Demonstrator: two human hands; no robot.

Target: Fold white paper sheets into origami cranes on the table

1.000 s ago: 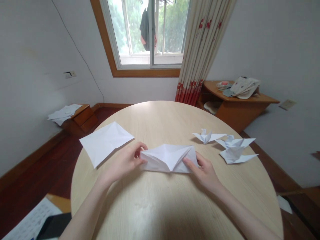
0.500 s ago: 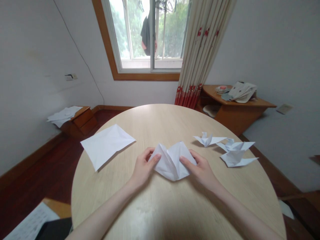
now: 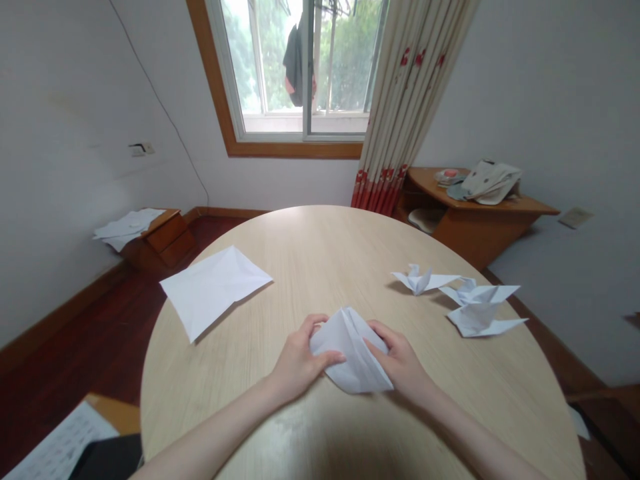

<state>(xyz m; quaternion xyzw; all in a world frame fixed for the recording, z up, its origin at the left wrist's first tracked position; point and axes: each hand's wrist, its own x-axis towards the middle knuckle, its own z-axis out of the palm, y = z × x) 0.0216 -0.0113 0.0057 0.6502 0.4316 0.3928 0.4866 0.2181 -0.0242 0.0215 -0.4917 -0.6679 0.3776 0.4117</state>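
Note:
A partly folded sheet of white paper point(image 3: 353, 357) is held between both my hands, low over the middle of the round table point(image 3: 320, 253). My left hand point(image 3: 306, 357) grips its left side, with the thumb lying across the front layer. On the right edge, my right hand point(image 3: 397, 360) pinches the paper, its thumb partly tucked against a fold. The paper's upper corner comes to a point, and a crease runs down from it. The fingertips behind the paper are hidden.
Flat creased paper point(image 3: 215, 290) lies on the table's left side. Several folded paper birds stand at the right, one small bird point(image 3: 419, 280) apart from the larger bird point(image 3: 480, 317) nearer the edge. A corner desk point(image 3: 475, 227) holds a cloth bag point(image 3: 493, 181).
Both hands have come nearer to me with the paper. Its two spread flaps have drawn together into one pointed, flatter shape. The camera view has shifted slightly.

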